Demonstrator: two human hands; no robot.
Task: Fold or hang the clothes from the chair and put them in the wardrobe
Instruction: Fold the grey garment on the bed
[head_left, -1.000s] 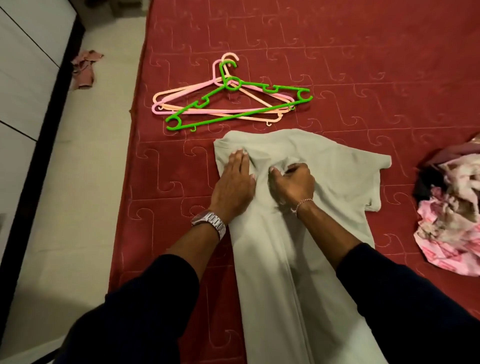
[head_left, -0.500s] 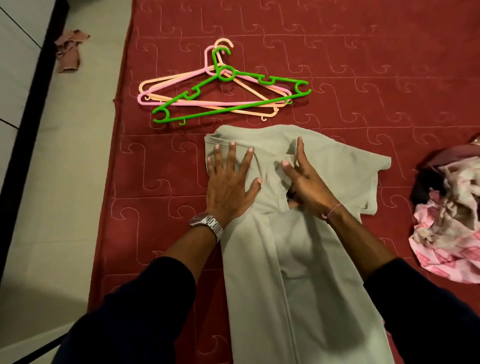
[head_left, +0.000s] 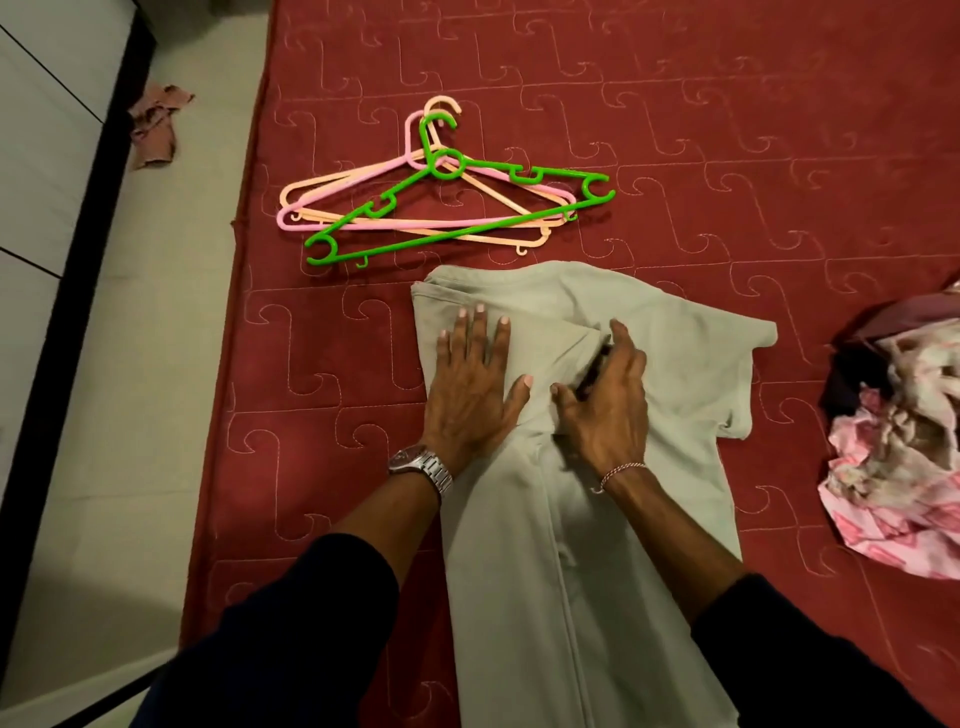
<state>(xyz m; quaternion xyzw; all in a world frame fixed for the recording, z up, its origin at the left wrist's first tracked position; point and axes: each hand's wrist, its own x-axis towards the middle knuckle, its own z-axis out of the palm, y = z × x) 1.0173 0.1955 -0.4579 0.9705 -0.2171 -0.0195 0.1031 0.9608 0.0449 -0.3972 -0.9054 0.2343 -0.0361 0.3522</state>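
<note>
Head view: on the bed (head_left: 727, 130) we press the grey shirt (head_left: 675, 364) with the left hand (head_left: 475, 395), fingers flat; the right hand (head_left: 605, 410) apparently smooths the collar, fingers straight. Next: fold the sleeve inward.

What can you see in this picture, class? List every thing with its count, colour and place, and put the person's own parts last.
Shirt: one, pale grey-green, spread on the bedspread under both hands.
Hangers: three, green, pink and peach, stacked beyond the shirt.
Bedspread: one, dark red, quilted, covering the bed.
Clothes pile: one heap, pink-patterned with dark pieces, at the bed's right edge.
Rag: one, dusty pink, on the floor top left.
Floor: pale, left of the bed.
Cabinet: white panels, dark edge, far left.
Left hand: flat on the shirt, silver watch on the wrist.
Right hand: on the shirt's fold, thin bracelet on the wrist.
</note>
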